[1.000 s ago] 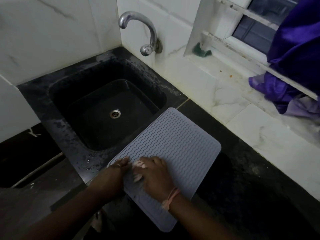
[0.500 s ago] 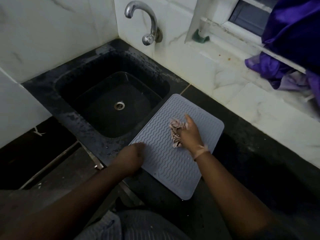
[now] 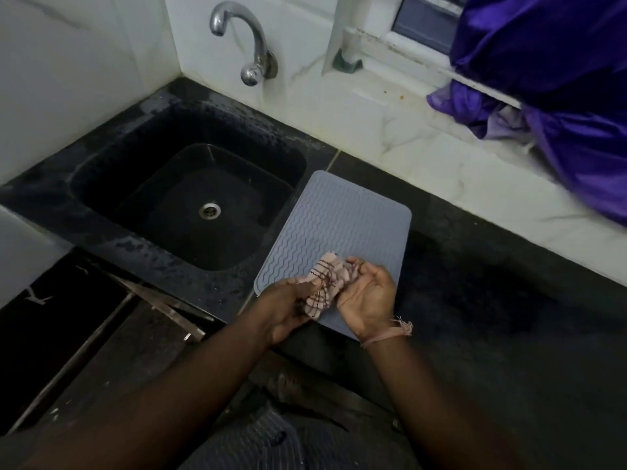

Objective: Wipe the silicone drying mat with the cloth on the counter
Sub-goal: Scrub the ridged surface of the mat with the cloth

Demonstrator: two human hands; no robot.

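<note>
Here both the left hand (image 3: 288, 308) and right hand (image 3: 368, 300) grip the bunched cloth (image 3: 327, 283) above the mat (image 3: 339, 218).

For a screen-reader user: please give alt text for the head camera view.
Both hands hold a bunched pink checked cloth over the near end of a grey ribbed silicone drying mat: left hand, right hand. The mat lies on a dark counter beside a black sink with a chrome tap.
</note>
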